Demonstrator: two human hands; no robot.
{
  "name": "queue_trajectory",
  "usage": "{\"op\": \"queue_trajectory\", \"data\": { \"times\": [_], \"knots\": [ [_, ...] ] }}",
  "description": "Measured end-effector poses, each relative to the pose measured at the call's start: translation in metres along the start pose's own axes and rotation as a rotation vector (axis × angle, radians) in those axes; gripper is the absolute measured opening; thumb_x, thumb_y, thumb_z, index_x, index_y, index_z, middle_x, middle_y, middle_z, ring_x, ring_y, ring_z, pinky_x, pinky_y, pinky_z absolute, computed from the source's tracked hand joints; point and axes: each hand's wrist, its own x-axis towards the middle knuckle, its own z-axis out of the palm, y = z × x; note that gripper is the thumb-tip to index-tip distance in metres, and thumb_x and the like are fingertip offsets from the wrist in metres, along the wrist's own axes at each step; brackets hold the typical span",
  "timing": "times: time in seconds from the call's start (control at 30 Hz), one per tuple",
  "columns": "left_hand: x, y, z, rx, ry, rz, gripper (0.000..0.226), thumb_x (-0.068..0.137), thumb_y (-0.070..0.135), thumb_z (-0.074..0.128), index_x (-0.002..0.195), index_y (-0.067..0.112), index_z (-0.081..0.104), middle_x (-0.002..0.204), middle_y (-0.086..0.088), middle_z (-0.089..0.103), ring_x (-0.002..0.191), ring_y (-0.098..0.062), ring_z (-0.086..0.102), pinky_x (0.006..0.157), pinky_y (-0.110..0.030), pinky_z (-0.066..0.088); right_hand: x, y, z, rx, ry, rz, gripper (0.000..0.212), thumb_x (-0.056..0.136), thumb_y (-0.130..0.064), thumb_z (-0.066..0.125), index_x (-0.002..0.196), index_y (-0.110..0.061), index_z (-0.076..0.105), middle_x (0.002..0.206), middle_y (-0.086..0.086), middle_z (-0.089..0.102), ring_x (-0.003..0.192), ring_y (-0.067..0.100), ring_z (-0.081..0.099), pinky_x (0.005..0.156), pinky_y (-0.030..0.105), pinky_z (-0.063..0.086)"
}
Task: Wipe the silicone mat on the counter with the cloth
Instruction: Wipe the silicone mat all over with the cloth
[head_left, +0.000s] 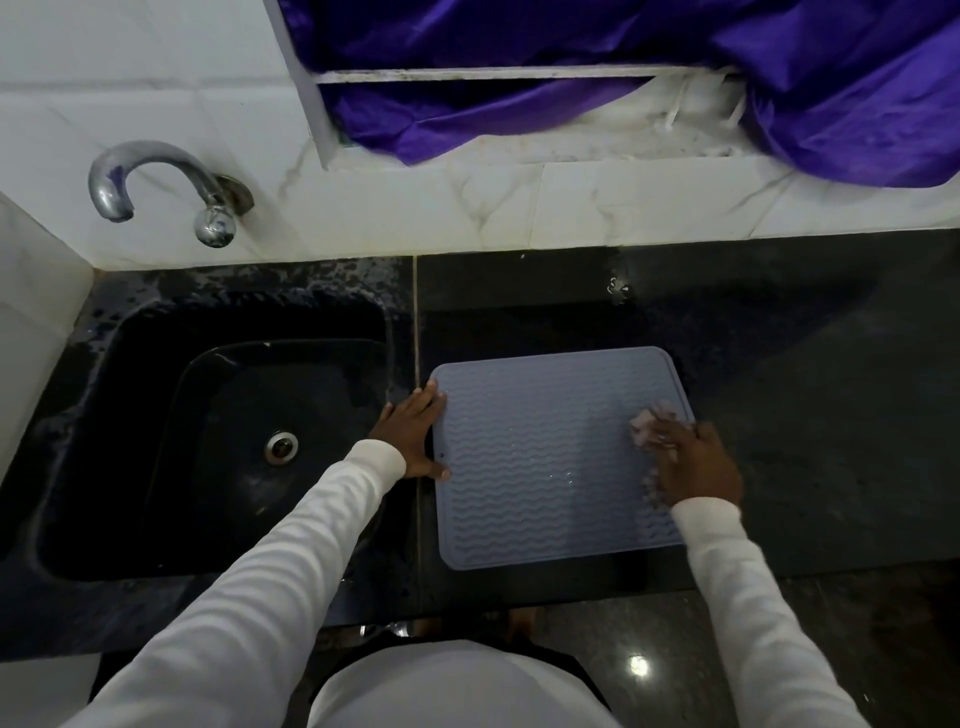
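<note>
A grey-blue silicone mat (545, 457) with wavy ridges lies flat on the dark counter (805, 389), just right of the sink. My left hand (413, 436) lies flat with straight fingers on the mat's left edge. My right hand (693, 465) is on the mat's right edge, pressing a small pale cloth (647, 426) against it. Most of the cloth is hidden under the palm and fingers; only crumpled bits show at the fingertips and below the hand.
A black sink (223, 441) with a metal drain sits to the left, its rim wet. A chrome tap (156, 187) juts from the white tiled wall. A purple curtain (623, 78) hangs over the window sill behind the counter.
</note>
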Motion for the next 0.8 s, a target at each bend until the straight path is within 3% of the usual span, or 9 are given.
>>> {"op": "queue_trajectory", "data": {
  "times": [0.07,0.23,0.3,0.37,0.47,0.67,0.8],
  "knots": [
    [0.001,0.001,0.001,0.002,-0.005,-0.005,0.127,0.069,0.056,0.078,0.155,0.024,-0.009,0.161,0.003,-0.021,0.150,-0.021,-0.009,0.120,-0.052,0.000,-0.019,-0.044,0.014,0.062,-0.025,-0.168,0.041,0.087,-0.012,0.057,0.113,-0.043,0.062,0.111,0.000,0.050,0.067,0.022,0.062,0.059,0.031,0.053],
    [0.002,0.000,0.004,0.023,0.006,-0.016,0.125,0.070,0.054,0.078,0.155,0.023,-0.008,0.161,0.002,-0.022,0.150,-0.021,-0.009,0.119,-0.052,0.001,-0.069,-0.144,0.084,0.017,-0.194,-0.427,0.040,0.086,-0.020,0.050,0.123,-0.032,0.061,0.119,0.010,0.054,0.094,0.033,0.061,0.075,0.037,0.051],
    [0.003,0.000,0.005,0.038,0.015,-0.012,0.122,0.072,0.050,0.077,0.156,0.022,-0.008,0.161,0.002,-0.021,0.150,-0.022,-0.007,0.119,-0.052,0.002,-0.084,-0.152,0.113,-0.086,-0.290,-0.464,0.048,0.092,-0.022,0.050,0.139,-0.030,0.046,0.129,0.012,0.048,0.101,0.036,0.058,0.080,0.041,0.050],
    [0.004,-0.002,0.006,0.039,0.008,-0.012,0.121,0.073,0.050,0.077,0.156,0.022,-0.007,0.161,0.002,-0.021,0.150,-0.022,-0.007,0.119,-0.052,0.002,-0.090,-0.143,0.127,-0.173,-0.334,-0.491,0.062,0.091,-0.020,0.052,0.148,-0.029,0.030,0.133,0.015,0.043,0.097,0.038,0.058,0.075,0.045,0.052],
    [0.005,-0.002,0.003,0.042,0.000,-0.010,0.125,0.070,0.055,0.077,0.156,0.023,-0.008,0.161,0.002,-0.022,0.150,-0.022,-0.007,0.120,-0.052,0.002,-0.084,-0.128,0.119,-0.203,-0.255,-0.505,0.054,0.088,-0.023,0.043,0.141,-0.030,0.042,0.122,0.016,0.049,0.083,0.038,0.061,0.061,0.046,0.054],
    [0.003,0.000,0.000,0.010,-0.011,-0.014,0.124,0.070,0.053,0.079,0.156,0.024,-0.006,0.161,0.004,-0.022,0.150,-0.020,-0.009,0.120,-0.053,0.000,-0.052,-0.063,0.076,-0.188,-0.224,-0.365,0.060,0.079,-0.018,0.062,0.132,-0.043,0.051,0.136,0.005,0.050,0.107,0.033,0.059,0.084,0.041,0.053],
    [0.001,0.002,-0.002,0.002,-0.031,-0.019,0.124,0.071,0.052,0.079,0.156,0.024,-0.007,0.161,0.004,-0.023,0.150,-0.020,-0.010,0.120,-0.053,-0.001,-0.021,0.009,0.032,-0.187,-0.118,-0.219,0.057,0.079,-0.017,0.063,0.130,-0.042,0.054,0.126,0.001,0.055,0.104,0.028,0.061,0.089,0.036,0.051]
  ]
}}
